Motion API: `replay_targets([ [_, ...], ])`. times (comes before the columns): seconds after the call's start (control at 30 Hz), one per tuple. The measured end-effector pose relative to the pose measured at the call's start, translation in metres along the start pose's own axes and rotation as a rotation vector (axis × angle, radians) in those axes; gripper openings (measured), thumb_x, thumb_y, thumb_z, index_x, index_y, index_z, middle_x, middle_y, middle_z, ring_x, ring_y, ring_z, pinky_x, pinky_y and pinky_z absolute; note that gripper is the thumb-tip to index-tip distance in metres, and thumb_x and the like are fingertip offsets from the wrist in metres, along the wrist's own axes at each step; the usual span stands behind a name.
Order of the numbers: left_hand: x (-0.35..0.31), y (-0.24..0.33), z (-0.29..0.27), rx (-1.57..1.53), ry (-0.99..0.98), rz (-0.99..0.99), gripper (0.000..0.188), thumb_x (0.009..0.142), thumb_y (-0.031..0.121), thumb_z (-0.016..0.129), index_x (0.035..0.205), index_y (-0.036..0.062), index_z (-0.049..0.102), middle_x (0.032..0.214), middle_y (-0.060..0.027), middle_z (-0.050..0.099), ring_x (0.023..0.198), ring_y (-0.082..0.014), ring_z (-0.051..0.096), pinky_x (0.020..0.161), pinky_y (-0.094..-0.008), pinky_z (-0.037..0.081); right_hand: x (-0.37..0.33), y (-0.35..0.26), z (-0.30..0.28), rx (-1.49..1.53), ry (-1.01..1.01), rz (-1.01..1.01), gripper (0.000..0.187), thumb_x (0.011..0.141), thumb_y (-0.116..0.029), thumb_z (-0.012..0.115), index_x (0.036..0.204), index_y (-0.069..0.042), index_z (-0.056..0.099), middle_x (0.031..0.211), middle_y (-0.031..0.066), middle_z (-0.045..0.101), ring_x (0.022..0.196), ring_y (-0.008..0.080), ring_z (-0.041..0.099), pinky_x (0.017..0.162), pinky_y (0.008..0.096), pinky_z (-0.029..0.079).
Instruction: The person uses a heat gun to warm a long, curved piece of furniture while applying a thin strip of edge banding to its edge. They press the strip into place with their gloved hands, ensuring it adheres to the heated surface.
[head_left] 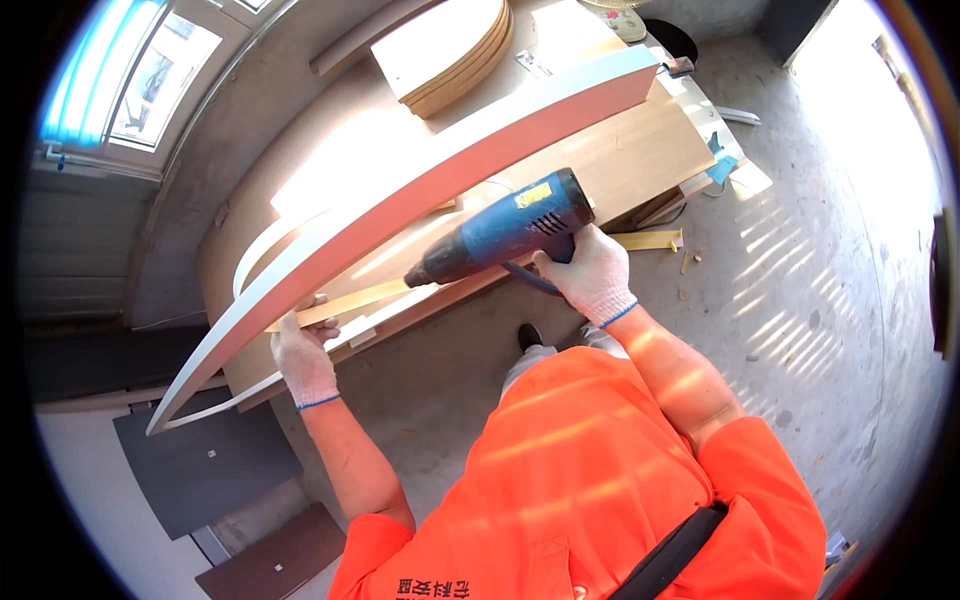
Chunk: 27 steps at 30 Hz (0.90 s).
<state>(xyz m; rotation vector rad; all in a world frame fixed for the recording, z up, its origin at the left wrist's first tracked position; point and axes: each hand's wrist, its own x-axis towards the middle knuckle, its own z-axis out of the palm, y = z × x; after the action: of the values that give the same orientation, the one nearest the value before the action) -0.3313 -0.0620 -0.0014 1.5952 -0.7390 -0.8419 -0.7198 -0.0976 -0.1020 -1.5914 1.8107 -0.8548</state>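
My right hand (596,277), in a white knitted glove with a blue cuff, is closed round the handle of a blue heat gun (510,228). Its dark nozzle points left, at the end of a thin yellowish edging strip (365,299). My left hand (306,360), gloved the same way, pinches the strip's other end between thumb and fingers. Just beyond both hands, a long curved panel (420,195) stands on edge, white along its top and pinkish on the near face. A pale, narrow band curls behind and below the panel's left end.
The panel rests over a wooden worktable (660,150). A stack of rounded boards (455,50) lies on the table's far side. Dark flat panels (205,465) are at the lower left. Wood scraps (690,258) lie on the concrete floor at right, near a yellow bar (650,240).
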Motion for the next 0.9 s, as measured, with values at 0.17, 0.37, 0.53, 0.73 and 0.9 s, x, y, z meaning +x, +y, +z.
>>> replay_targets([
  [0.17,0.007,0.003,-0.009,-0.008,0.047,0.031,0.048,0.111,0.041,0.052,0.117,-0.0027,0.071,0.101,-0.0154,0.073,0.073,-0.0203,0.063,0.061,-0.0313,0.051,0.002,0.038,0.019,-0.145,-0.058,0.102,0.051,0.080,-0.040,0.083,0.118,-0.008,0.069,0.100,0.0197,0.078,0.096,0.0417,0.076,0.086,0.0510,0.061],
  [0.37,0.005,0.012,-0.005,0.004,0.091,0.044,0.048,0.112,0.042,0.051,0.117,-0.0020,0.069,0.099,-0.0158,0.072,0.071,-0.0199,0.062,0.060,-0.0319,0.049,0.000,0.059,0.044,-0.130,-0.111,0.152,0.052,0.080,-0.040,0.082,0.119,-0.008,0.069,0.101,0.0206,0.078,0.097,0.0425,0.076,0.087,0.0525,0.061],
  [0.53,0.010,0.013,-0.010,0.025,0.129,0.071,0.049,0.114,0.044,0.050,0.120,-0.0015,0.066,0.098,-0.0159,0.071,0.070,-0.0211,0.063,0.062,-0.0345,0.052,0.001,0.060,0.056,-0.127,-0.102,0.118,0.053,0.080,-0.041,0.082,0.119,-0.008,0.069,0.102,0.0205,0.078,0.097,0.0424,0.076,0.087,0.0526,0.060],
  [0.73,0.022,0.008,-0.020,0.004,0.180,0.096,0.043,0.113,0.041,0.049,0.121,0.0016,0.063,0.102,-0.0139,0.071,0.071,-0.0218,0.064,0.064,-0.0348,0.055,0.002,0.063,0.057,-0.085,-0.117,0.128,0.058,0.078,-0.043,0.084,0.122,-0.009,0.069,0.103,0.0208,0.078,0.099,0.0426,0.076,0.089,0.0518,0.060],
  [0.9,0.022,0.006,-0.018,-0.007,0.220,0.089,0.041,0.113,0.040,0.049,0.120,0.0018,0.062,0.102,-0.0140,0.070,0.071,-0.0219,0.064,0.066,-0.0347,0.054,0.002,0.066,0.057,-0.081,-0.123,0.145,0.062,0.076,-0.044,0.085,0.124,-0.009,0.069,0.103,0.0212,0.079,0.099,0.0431,0.076,0.090,0.0512,0.060],
])
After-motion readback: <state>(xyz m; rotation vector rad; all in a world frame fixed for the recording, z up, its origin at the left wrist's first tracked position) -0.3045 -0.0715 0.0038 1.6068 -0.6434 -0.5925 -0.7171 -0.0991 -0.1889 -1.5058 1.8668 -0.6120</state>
